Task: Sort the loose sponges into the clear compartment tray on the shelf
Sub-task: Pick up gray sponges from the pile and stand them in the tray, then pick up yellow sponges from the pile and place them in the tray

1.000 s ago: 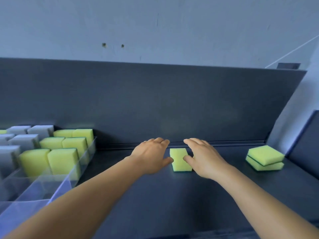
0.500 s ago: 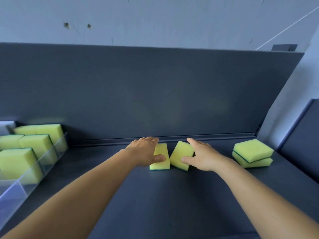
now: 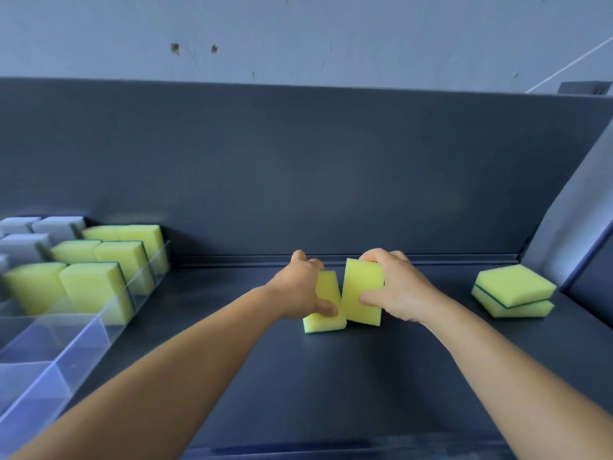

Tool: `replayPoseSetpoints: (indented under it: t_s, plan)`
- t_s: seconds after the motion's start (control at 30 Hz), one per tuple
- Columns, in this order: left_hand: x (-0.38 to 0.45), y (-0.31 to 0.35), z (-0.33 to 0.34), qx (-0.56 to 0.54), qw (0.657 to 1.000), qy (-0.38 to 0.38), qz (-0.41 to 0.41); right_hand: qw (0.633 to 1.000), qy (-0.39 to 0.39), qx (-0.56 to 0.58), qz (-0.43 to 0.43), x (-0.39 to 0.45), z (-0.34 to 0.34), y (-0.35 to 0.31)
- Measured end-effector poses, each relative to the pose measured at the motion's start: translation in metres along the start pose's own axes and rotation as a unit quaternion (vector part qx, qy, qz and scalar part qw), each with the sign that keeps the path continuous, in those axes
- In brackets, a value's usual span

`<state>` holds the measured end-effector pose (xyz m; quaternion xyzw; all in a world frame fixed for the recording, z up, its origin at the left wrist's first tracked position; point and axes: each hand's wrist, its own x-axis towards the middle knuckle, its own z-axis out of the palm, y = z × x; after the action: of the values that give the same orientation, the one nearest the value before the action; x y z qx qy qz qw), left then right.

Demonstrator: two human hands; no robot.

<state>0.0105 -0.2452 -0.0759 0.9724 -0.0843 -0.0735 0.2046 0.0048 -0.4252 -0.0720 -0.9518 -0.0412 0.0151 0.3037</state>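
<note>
At frame centre, the right hand (image 3: 396,288) has tipped its sponge (image 3: 361,295) upright while the left hand (image 3: 298,287) grips the flat sponge (image 3: 323,307), both now ready for the tray (image 3: 83,340).

Tray (image 3: 83,346) at shelf (image 3: 331,376) left, two held sponges (image 3: 361,297) centre, stacked pair (image 3: 512,293) right
</note>
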Motion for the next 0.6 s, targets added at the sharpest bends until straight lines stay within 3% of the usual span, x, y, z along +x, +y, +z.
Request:
replayPoseSetpoints:
  t_s: [0.3, 0.6]
  plan:
    - [-0.066, -0.053, -0.060, -0.054, 0.989, 0.117, 0.078, 0.990, 0.077, 0.082, -0.090, -0.037, 0.021, -0.072]
    - [-0.152, -0.137, -0.141, -0.001, 0.984, 0.168, 0.058, 0.974, 0.101, 0.085, -0.183, -0.066, 0.062, -0.195]
